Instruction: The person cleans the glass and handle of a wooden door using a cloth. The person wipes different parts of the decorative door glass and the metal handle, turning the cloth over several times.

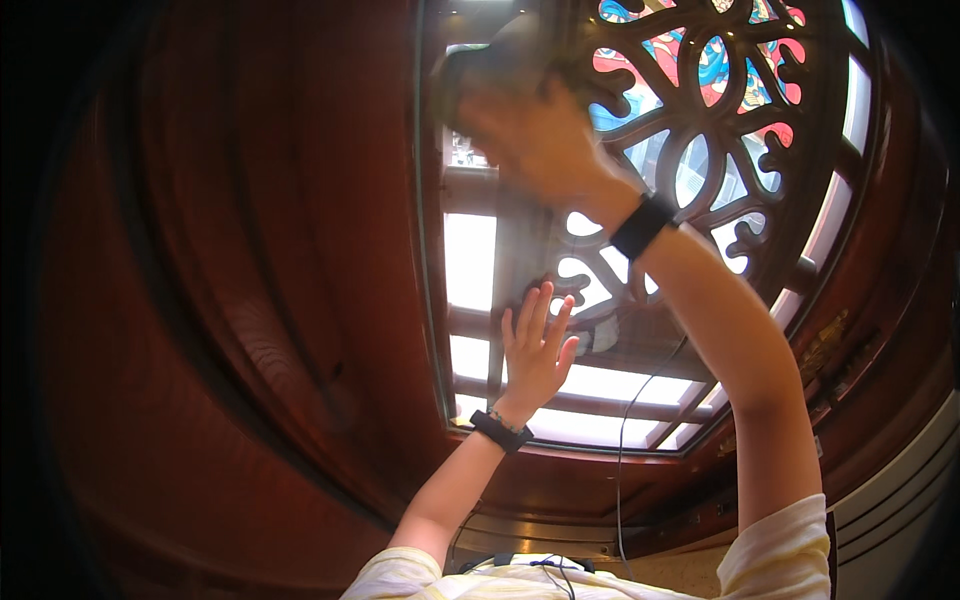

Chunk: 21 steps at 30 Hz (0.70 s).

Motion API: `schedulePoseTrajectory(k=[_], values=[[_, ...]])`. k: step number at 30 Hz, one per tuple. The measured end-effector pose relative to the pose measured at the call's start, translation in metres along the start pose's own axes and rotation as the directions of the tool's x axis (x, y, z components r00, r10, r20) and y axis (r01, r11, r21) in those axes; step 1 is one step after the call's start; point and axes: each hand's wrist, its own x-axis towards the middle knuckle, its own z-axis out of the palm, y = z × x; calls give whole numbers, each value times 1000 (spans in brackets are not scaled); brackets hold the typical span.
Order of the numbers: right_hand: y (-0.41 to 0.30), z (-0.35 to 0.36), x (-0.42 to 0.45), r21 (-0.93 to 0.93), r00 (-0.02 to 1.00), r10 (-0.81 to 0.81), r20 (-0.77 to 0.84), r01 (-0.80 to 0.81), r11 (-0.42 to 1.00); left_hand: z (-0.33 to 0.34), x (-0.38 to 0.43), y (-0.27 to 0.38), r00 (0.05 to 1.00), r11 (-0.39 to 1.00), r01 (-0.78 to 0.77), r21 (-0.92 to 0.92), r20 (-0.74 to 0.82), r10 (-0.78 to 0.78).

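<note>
My left hand lies against the glass pane of a wooden door, near its lower left, with its palm flat and fingers spread. Higher up, my right hand reaches across the upper left of the glass. Motion blurs it. A dark, soft-looking item, perhaps a cloth, is in its grasp; its exact shape is smeared. Beyond the glass stands a dark carved lattice with curling openings. Both wrists wear black bands.
Reddish-brown wood borders the glass on the left. On the right is an ornate brass fitting. A thin cable hangs before the lower pane down to my body. A grooved pale panel stands at lower right.
</note>
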Motion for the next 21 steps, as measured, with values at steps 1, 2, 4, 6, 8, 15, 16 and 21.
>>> schedulePoseTrajectory(k=[1,2,4,6,8,15,16,21], values=[[-26,3,-5,59,938,-13,348,-8,998,2,2,2,1000,1000,-8,-19,-18,8],[-39,10,-15,-38,906,-135,401,164,986,2,5,7,1000,999,-13,-29,-23,12],[-36,0,-12,105,900,-183,396,154,983,0,4,8,1000,999,-5,-35,-25,4],[-16,-1,-6,114,932,-284,227,264,958,-2,0,7,1000,999,1,-45,-23,-2],[5,-6,23,50,938,-269,219,264,963,-8,-3,-1,1000,1000,14,-18,-19,-14],[54,-26,70,-14,989,20,149,-18,1000,-9,-3,6,997,996,71,-53,-6,-71],[45,-16,63,1,982,-63,176,63,998,-11,-2,3,998,997,70,-21,3,-70],[45,-14,18,134,947,-320,15,316,939,-3,14,15,998,1000,-15,11,-53,15]])
